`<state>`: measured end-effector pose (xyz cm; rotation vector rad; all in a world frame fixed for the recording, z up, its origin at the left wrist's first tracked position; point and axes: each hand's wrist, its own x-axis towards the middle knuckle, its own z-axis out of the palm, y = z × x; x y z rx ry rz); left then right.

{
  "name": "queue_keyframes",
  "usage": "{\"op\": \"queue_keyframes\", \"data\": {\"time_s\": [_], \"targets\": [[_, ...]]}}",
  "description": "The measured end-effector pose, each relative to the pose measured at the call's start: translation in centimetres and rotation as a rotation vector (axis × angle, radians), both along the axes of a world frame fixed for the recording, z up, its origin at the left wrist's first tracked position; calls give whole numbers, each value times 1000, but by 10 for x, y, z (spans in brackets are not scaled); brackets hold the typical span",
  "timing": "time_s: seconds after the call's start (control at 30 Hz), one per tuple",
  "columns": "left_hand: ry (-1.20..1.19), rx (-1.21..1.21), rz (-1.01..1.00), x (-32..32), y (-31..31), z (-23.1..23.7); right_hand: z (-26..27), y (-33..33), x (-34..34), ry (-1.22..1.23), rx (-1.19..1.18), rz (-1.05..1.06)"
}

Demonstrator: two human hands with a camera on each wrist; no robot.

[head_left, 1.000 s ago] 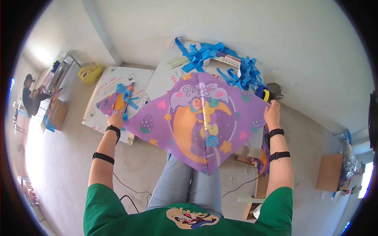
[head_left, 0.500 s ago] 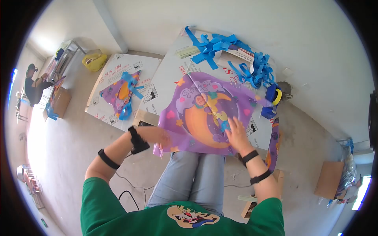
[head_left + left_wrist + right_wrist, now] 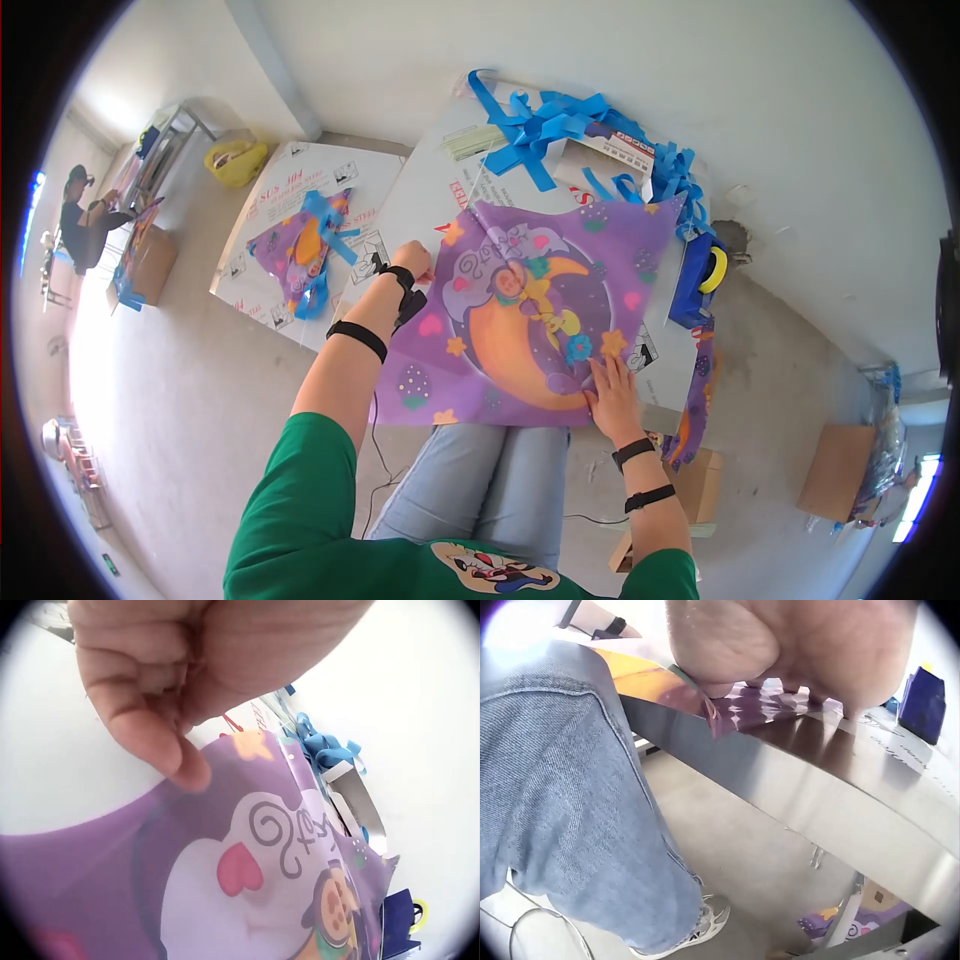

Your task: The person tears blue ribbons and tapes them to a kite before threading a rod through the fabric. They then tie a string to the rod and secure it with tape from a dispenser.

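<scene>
A purple kite printed with an orange moon lies spread over the tabletop, its lower edge reaching the person's knees. The left hand hovers at its upper left edge. In the left wrist view, that hand's loosely bent fingers overlap the kite's edge and hold nothing. The right hand rests on the kite's lower right part with fingers extended. From the right wrist view, these fingers press the purple material at the table's metal edge.
A blue tape dispenser with a yellow roll stands at the table's right edge. Blue ribbons pile up around a white box at the back. On the left table lies another kite with blue ribbon. Another person is far left.
The kite, earlier held up by both side corners, has come down onto the table. The left hand has moved to its upper left edge; the right has slid toward the lower edge.
</scene>
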<state>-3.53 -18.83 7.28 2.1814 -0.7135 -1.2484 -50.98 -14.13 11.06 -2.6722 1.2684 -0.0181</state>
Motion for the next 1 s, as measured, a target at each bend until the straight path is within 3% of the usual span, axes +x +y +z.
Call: {"op": "queue_keyframes", "data": {"time_s": [0.13,0.2,0.23,0.3,0.4,0.53,0.67,0.73,0.8,0.87,1.0], "targets": [[139,61,-62,-2,6,5,-3,1,0,-4,-2,-12],[-72,81,-320,-2,7,7,-7,1,-2,0,8,-11],[-70,84,-314,-5,9,7,-7,1,-2,5,13,-15],[-577,-135,-254,-13,11,6,-6,1,-2,12,22,-12],[-607,-36,-300,-26,7,9,-8,1,-3,8,23,-17],[-717,-148,-154,-42,12,-7,-7,2,-2,10,24,-26],[-773,-264,-137,-66,24,5,-9,3,-3,12,26,-18],[-603,-463,-352,-78,31,16,-7,2,-2,0,28,-3],[-532,-502,-392,-72,29,-6,-9,2,-3,-3,24,-7],[-367,-451,-92,-65,29,-11,-13,4,-4,-7,16,-13],[-641,-318,-107,-57,24,-10,-15,2,-4,25,12,-16]]}}
